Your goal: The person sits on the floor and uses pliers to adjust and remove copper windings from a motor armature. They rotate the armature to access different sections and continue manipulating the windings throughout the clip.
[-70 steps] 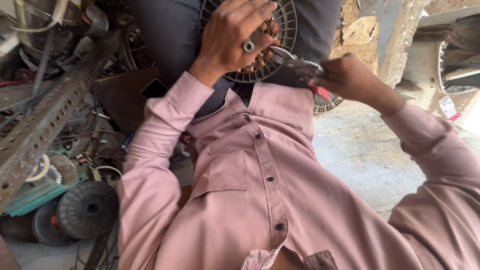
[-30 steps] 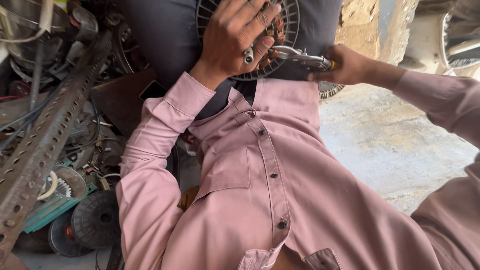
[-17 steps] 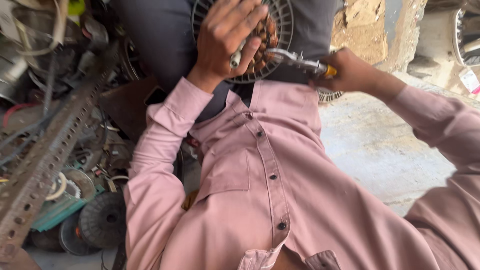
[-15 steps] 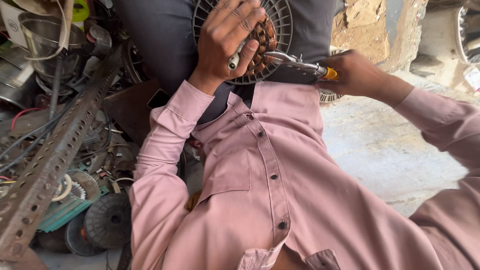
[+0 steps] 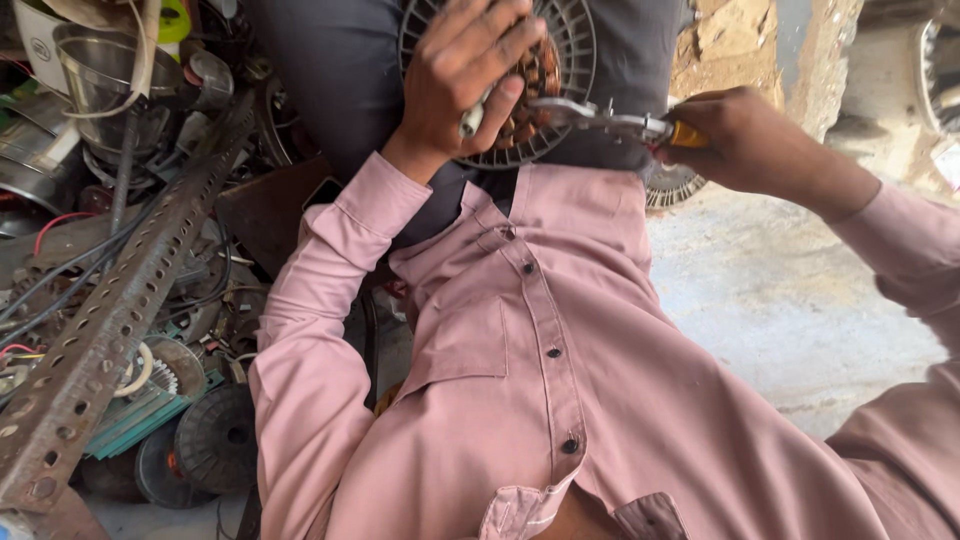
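The round motor part [image 5: 560, 60] lies under the clamped left hand [image 5: 470, 75], while the right hand [image 5: 745, 135], closed on pliers [image 5: 600, 115], points them sideways into its copper windings [image 5: 530, 85].

The round fan motor [image 5: 560, 60] under the left hand [image 5: 470, 75] looks like dull grey ribbed metal or plastic, I cannot tell which, with glossy copper-brown wire windings [image 5: 535, 85] at its middle, and the pliers [image 5: 600, 118] in the right hand [image 5: 745, 140] are bare, slightly shiny steel with a smooth orange plastic grip. The shirt [image 5: 560, 370] is soft, matt pink cloth with small dark plastic buttons, lying against darker matt cloth across the lap [image 5: 340, 70]. The perforated angle bar [image 5: 110, 330] is rusty, rough metal, the bowl [image 5: 95, 70] is polished, reflective steel, and the floor [image 5: 780, 300] is rough, dusty concrete.
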